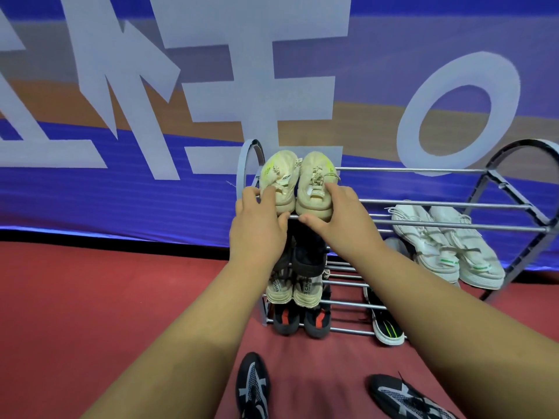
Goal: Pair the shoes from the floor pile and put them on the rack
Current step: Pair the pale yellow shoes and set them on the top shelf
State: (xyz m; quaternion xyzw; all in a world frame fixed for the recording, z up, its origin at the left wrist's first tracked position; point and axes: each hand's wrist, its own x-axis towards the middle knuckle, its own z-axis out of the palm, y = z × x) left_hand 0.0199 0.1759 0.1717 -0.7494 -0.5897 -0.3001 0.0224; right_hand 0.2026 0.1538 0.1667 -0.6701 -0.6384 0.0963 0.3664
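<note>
Black shoes (252,388) below; left hand (258,228), right hand (344,216) grasp cream shoes (281,176) atop rack (423,204).

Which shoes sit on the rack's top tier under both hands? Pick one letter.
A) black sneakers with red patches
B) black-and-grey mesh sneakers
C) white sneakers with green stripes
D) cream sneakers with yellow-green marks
D: the cream sneakers lie on the top bars of the shoe rack, the left hand and right hand gripping their heels.
</note>
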